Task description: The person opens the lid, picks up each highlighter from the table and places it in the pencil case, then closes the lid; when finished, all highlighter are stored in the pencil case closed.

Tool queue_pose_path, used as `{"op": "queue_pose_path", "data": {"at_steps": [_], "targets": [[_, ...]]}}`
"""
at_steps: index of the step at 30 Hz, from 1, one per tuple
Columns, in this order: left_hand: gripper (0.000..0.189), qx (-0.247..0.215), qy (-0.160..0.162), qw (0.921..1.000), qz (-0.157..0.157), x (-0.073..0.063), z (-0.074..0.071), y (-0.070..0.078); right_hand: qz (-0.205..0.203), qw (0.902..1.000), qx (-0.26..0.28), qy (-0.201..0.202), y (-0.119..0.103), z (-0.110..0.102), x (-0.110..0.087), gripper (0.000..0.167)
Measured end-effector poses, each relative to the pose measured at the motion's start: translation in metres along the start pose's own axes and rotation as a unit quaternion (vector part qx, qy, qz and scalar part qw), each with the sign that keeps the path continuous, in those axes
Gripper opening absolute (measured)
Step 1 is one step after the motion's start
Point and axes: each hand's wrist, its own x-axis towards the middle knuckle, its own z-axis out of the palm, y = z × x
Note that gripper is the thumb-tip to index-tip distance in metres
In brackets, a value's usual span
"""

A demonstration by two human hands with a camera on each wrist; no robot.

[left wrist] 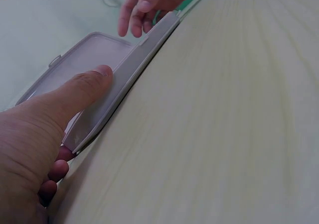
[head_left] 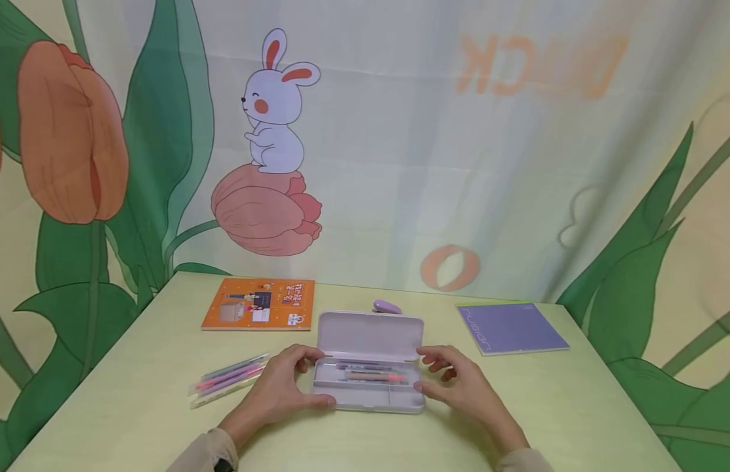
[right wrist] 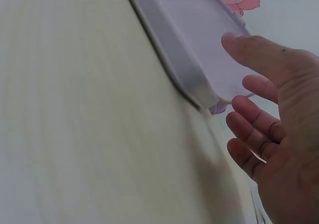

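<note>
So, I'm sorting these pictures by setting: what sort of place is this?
Probably a study or craft table indoors, perhaps a child's: an open pencil case and an orange book sit on it, with a cartoon-printed curtain behind.

Head view high, forward and down; wrist views low, close, aslant, the pencil case in all three.
</note>
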Motion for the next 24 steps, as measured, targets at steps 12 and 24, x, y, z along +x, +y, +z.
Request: {"op": "queue_pose_path", "data": {"at_steps": [12,24], "targets": [[0.083,0.003,-0.006,1.0,-0.003,0.001,0.001,0.002,-0.007,0.9996,0.0,-0.028,0.022,0.008,-0.01,0.067],[0.069,0.015,-0.054,0.9978,0.035,0.011,-0.03,0.015,0.001,0.9994,-0.005,-0.034,0.02,0.006,-0.007,0.067]]}}
